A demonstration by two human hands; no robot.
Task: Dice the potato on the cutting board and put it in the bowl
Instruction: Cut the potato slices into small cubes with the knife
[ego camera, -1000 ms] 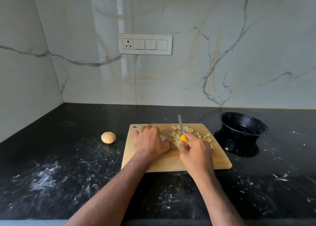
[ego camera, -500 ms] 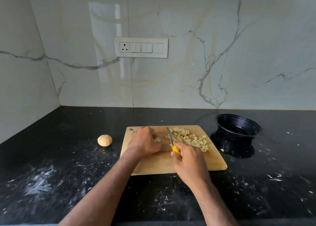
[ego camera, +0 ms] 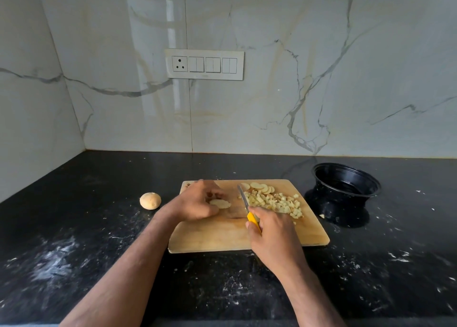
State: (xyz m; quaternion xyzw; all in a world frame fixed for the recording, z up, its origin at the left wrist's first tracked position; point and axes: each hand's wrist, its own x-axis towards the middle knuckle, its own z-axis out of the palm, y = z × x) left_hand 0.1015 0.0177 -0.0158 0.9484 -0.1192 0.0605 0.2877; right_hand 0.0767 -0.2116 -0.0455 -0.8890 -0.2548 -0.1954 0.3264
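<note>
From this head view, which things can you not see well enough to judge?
- Potato slice: the left hand grips it, and its fingers cover the far part.
- Knife: the right hand hides most of the yellow handle.
- Black bowl: the dark inside hides whether any dice lie there.
- Small bit beside the bowl: too small to name.
- Cutting board: the left hand hides its far left corner.

Most of the knife (ego camera: 248, 208) handle is concealed inside the right hand (ego camera: 273, 237). The left hand (ego camera: 197, 203) covers part of a potato slice (ego camera: 220, 203) and the cutting board (ego camera: 222, 237) corner. Both forearms are cut off at the bottom edge.
</note>
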